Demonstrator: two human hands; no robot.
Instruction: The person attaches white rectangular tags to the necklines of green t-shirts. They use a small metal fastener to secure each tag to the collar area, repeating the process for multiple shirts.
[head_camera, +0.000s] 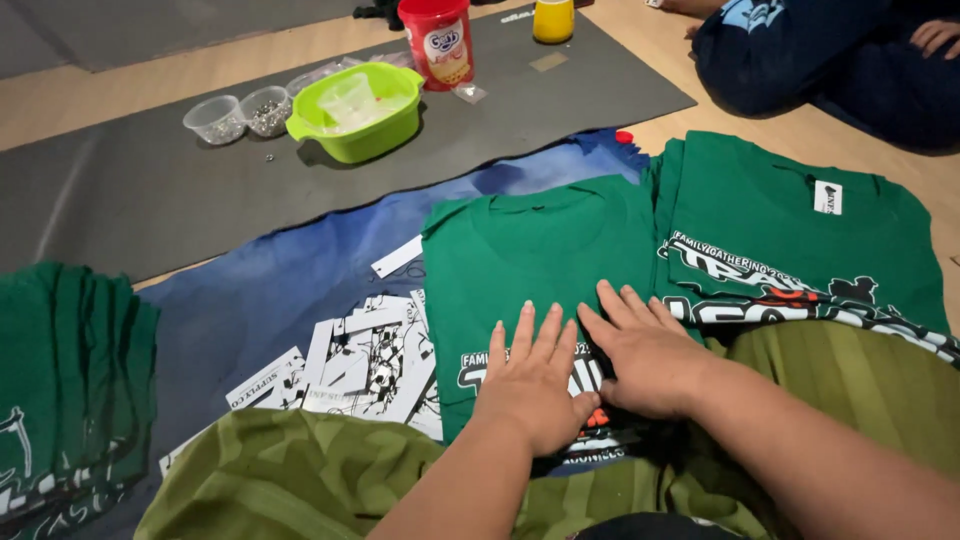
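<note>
Green T-shirt (530, 250) with a white printed design lies folded at the centre of the frame, on a blue cloth (270, 290) spread over the floor. Both hands rest flat on its lower part: the left hand (530, 385) and the right hand (645, 350) lie side by side, thumbs touching, fingers (525, 325) stretched out and slightly spread, gripping nothing. Just to the right, touching it, lies a second green T-shirt (800, 230) with the same kind of print and a small white neck label. At the left edge sits a stack of folded green shirts (70, 380). Left of the hands, a loose heap of white printed cards (365, 365) lies on the blue cloth.

In the upper left, on a grey mat (120, 200), stands a lime-green plastic bowl (400, 125) holding a small clear cup. Beside it are two clear plastic cups (240, 115) with small silvery bits inside; what they are cannot be told. Above stand a red lidded tub (437, 40) and a yellow container (553, 18), contents hidden. In the upper right corner another person in dark blue (810, 60) sits on the floor.
</note>
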